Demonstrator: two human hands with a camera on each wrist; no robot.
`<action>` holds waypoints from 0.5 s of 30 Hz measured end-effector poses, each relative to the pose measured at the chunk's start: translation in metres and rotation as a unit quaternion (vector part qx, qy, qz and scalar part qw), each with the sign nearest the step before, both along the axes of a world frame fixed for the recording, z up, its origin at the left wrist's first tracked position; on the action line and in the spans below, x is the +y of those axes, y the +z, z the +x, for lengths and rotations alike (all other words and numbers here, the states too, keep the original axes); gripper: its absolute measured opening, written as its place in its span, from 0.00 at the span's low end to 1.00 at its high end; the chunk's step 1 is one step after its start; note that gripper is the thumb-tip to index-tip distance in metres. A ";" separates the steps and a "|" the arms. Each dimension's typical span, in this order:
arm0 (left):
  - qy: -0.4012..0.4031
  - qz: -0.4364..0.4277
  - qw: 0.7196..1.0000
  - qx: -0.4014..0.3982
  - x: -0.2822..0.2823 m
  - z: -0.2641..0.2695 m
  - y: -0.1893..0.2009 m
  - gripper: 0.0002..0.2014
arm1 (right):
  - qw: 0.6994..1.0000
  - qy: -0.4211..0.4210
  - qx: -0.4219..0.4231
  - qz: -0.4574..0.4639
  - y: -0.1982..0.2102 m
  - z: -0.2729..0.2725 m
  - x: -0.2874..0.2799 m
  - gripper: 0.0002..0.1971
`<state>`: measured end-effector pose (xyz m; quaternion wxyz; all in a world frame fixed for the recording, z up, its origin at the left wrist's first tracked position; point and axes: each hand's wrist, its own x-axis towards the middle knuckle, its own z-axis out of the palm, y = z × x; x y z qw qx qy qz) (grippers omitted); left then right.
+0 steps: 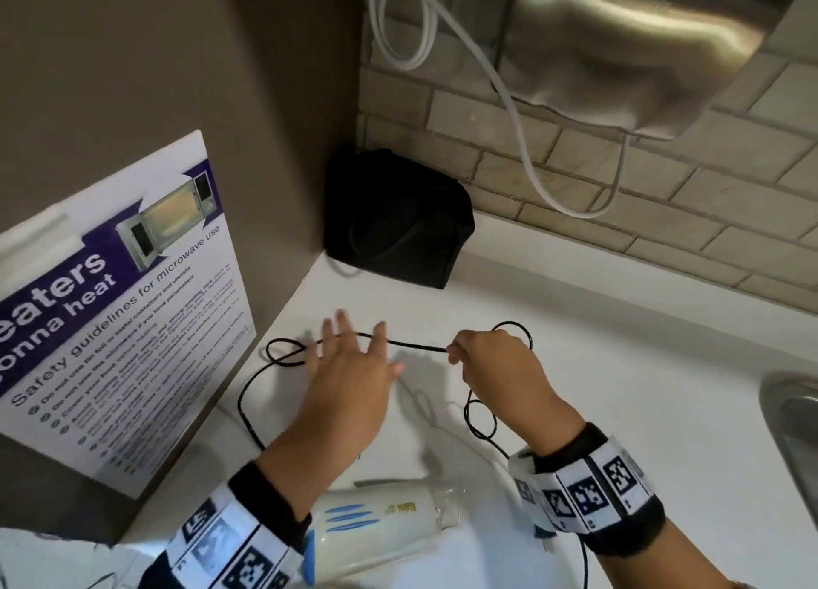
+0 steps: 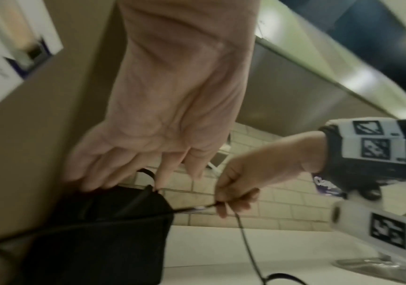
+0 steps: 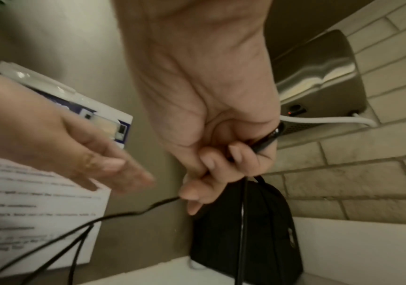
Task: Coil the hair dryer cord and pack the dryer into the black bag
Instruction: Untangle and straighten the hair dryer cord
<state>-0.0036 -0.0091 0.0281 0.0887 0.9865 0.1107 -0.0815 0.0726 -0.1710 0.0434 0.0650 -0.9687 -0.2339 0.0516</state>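
Observation:
A white hair dryer (image 1: 380,522) with blue stripes lies on the white counter (image 1: 597,367) just below my wrists. Its thin black cord (image 1: 416,346) is stretched between my hands above the counter. My left hand (image 1: 354,345) is spread with straight fingers, and the cord crosses them. My right hand (image 1: 460,354) pinches the cord, with small loops beside and below it. In the right wrist view my right hand (image 3: 211,169) is curled round the cord (image 3: 129,213). The black bag (image 1: 398,221) stands in the far corner, behind both hands.
A microwave safety sign (image 1: 119,314) leans against the left wall. A steel hand dryer (image 1: 642,43) hangs on the tiled wall, with a white cable (image 1: 522,145) drooping below it. A metal sink edge (image 1: 792,433) is at the right.

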 end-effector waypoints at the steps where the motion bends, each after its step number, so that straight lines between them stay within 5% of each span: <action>1: -0.036 -0.027 0.998 -0.034 -0.007 0.002 0.002 0.26 | 0.999 0.029 0.017 0.006 0.005 -0.005 0.004 0.16; 4: -0.100 -0.131 0.982 -0.094 -0.018 0.009 0.002 0.16 | 0.992 0.116 0.038 0.016 0.017 -0.018 0.014 0.15; 6: -0.057 -0.255 0.959 -0.109 -0.015 0.009 0.006 0.10 | 0.990 0.133 0.019 0.036 0.020 -0.022 0.014 0.17; 15: -0.013 -0.466 0.870 -0.161 0.007 -0.001 0.008 0.14 | 0.976 0.156 0.020 0.149 0.008 -0.006 0.007 0.17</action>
